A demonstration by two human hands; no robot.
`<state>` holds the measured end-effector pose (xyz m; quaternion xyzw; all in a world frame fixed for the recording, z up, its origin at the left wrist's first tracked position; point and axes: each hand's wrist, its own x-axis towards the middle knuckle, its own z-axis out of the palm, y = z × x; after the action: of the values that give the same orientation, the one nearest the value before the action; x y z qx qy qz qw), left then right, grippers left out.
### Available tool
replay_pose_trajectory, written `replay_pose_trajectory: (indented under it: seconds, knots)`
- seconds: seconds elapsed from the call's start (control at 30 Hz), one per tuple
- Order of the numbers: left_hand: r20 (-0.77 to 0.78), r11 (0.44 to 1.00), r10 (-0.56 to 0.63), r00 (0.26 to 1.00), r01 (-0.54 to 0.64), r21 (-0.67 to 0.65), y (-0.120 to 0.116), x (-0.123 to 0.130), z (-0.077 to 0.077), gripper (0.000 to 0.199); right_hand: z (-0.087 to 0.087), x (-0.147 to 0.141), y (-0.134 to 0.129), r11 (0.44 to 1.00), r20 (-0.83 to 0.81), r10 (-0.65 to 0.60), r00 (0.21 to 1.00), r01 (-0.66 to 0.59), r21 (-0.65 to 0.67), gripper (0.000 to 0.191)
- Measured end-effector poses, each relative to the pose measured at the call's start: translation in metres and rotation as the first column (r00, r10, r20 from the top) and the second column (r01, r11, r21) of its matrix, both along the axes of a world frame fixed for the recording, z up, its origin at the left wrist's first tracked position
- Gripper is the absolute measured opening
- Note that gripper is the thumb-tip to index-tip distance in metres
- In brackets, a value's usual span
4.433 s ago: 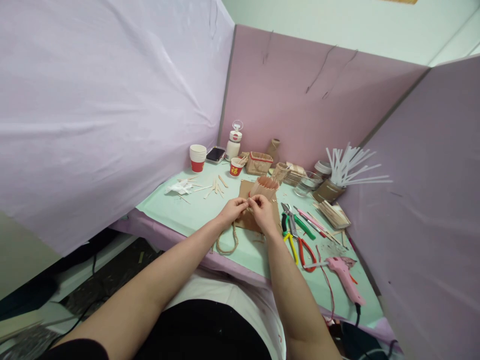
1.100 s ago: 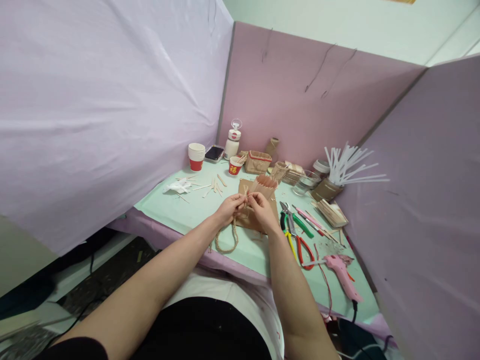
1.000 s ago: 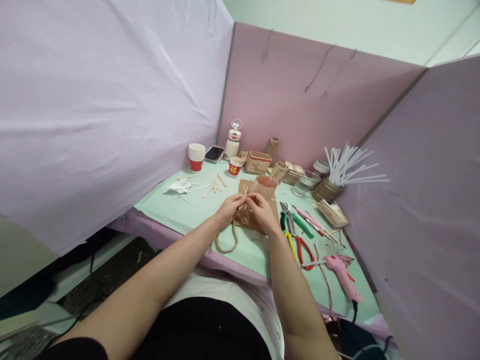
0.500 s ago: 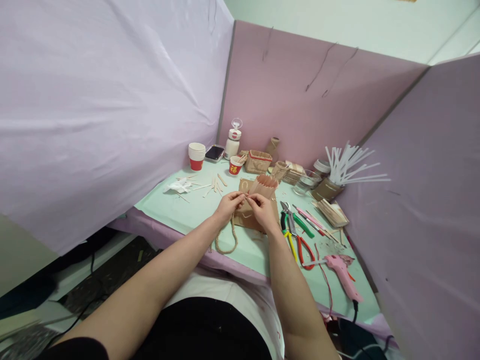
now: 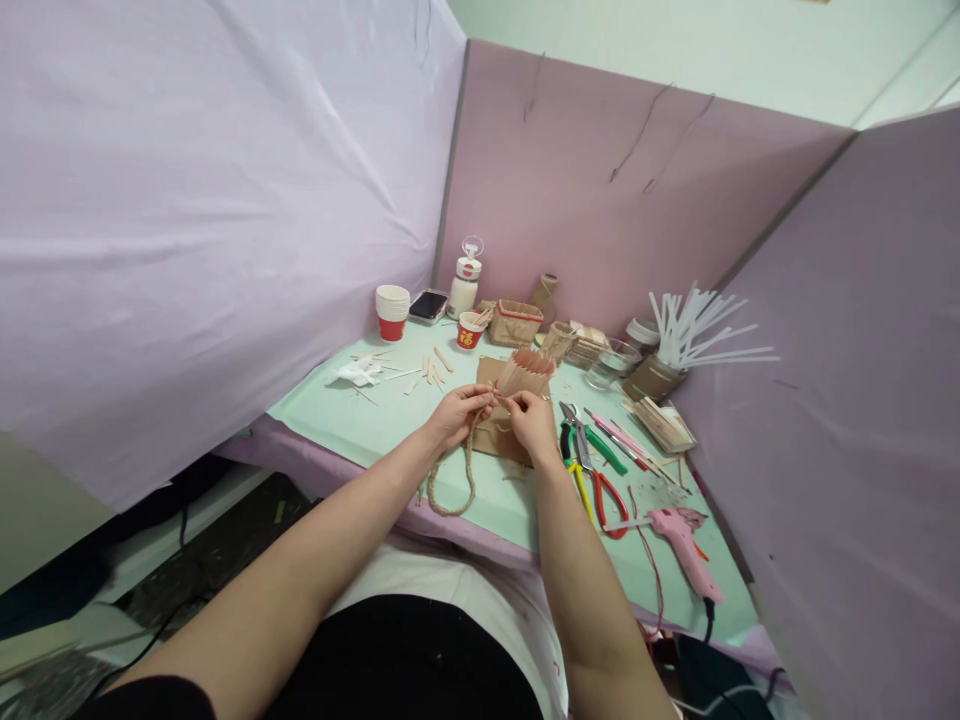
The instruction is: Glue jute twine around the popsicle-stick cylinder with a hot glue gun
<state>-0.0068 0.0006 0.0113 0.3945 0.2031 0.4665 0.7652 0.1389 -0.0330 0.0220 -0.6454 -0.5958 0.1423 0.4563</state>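
My left hand (image 5: 457, 414) is closed in a pinch on a braided jute cord (image 5: 470, 470), which loops down onto the table's front edge. Close beside it, my right hand (image 5: 531, 422) pinches fine strands at the same end of the cord; the exact grip is too small to make out. Both hands are over a piece of brown cardboard (image 5: 491, 440). Just beyond my right hand stands a round holder made of upright wooden sticks (image 5: 527, 368).
To the right lie pliers (image 5: 579, 440), pink-handled tools (image 5: 615, 435) and a pink glue gun (image 5: 688, 555). White glue sticks (image 5: 686, 335) stand in a box. Paper cups (image 5: 392, 312), a white bottle (image 5: 465, 285), a phone (image 5: 429, 305) and a woven box (image 5: 516, 323) line the back.
My hands have drawn slightly apart, with the right moving a little right and down. The cord now shows more clearly below my left hand.
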Motion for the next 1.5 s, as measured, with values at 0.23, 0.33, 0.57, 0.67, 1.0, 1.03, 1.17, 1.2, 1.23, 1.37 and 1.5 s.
replay_pose_trajectory:
  seconds: [0.23, 0.33, 0.57, 0.67, 1.0, 1.03, 1.17, 1.2, 1.23, 1.37, 1.5]
  knots:
    - [-0.065, 0.995, 0.07, 0.995, -0.065, 0.075, 0.0, 0.002, -0.001, 0.024, -0.008, 0.004, 0.004, 0.997, 0.057, -0.075, 0.996, 0.075, 0.001, 0.018]
    - [-0.155, 0.969, 0.209, 0.966, -0.183, 0.166, 0.001, 0.004, -0.003, 0.025, -0.003, -0.001, 0.002, 0.984, 0.07, -0.083, 0.994, 0.071, 0.162, 0.021]
    - [-0.241, 0.916, 0.362, 0.901, -0.296, 0.269, 0.004, 0.005, -0.006, 0.022, 0.01, -0.014, -0.008, 0.911, 0.071, 0.076, 0.995, -0.098, 0.4, 0.008]
    - [-0.262, 0.895, 0.398, 0.879, -0.309, 0.322, 0.004, 0.005, -0.006, 0.019, 0.006, -0.015, -0.008, 0.916, 0.083, 0.153, 0.985, -0.173, 0.361, 0.016]
    - [-0.339, 0.797, 0.522, 0.783, -0.306, 0.52, 0.0, 0.004, -0.009, 0.017, -0.002, -0.016, -0.005, 0.935, 0.137, 0.193, 0.972, -0.224, 0.276, 0.024]
    - [-0.352, 0.78, 0.542, 0.763, -0.301, 0.549, 0.0, 0.003, -0.01, 0.017, -0.002, -0.016, -0.005, 0.939, 0.138, 0.19, 0.972, -0.221, 0.263, 0.025]
    - [-0.382, 0.75, 0.583, 0.717, -0.294, 0.593, 0.001, 0.002, -0.011, 0.016, -0.006, -0.016, -0.004, 0.951, 0.084, 0.261, 0.962, -0.272, 0.15, 0.035]
    - [-0.389, 0.749, 0.588, 0.71, -0.294, 0.594, 0.0, 0.002, -0.011, 0.016, -0.007, -0.016, -0.004, 0.952, 0.069, 0.279, 0.958, -0.285, 0.114, 0.038]
    - [-0.396, 0.748, 0.592, 0.702, -0.295, 0.595, 0.0, 0.001, -0.011, 0.016, -0.008, -0.015, -0.003, 0.954, 0.059, 0.285, 0.957, -0.29, 0.082, 0.04]
    - [-0.413, 0.752, 0.591, 0.693, -0.286, 0.594, 0.001, 0.002, -0.011, 0.014, -0.011, -0.015, -0.003, 0.976, 0.098, 0.21, 0.973, -0.214, 0.031, 0.043]
    - [-0.392, 0.774, 0.575, 0.718, -0.322, 0.545, 0.003, 0.002, -0.011, 0.012, -0.01, -0.02, -0.006, 0.977, 0.103, 0.213, 0.972, -0.214, -0.004, 0.051]
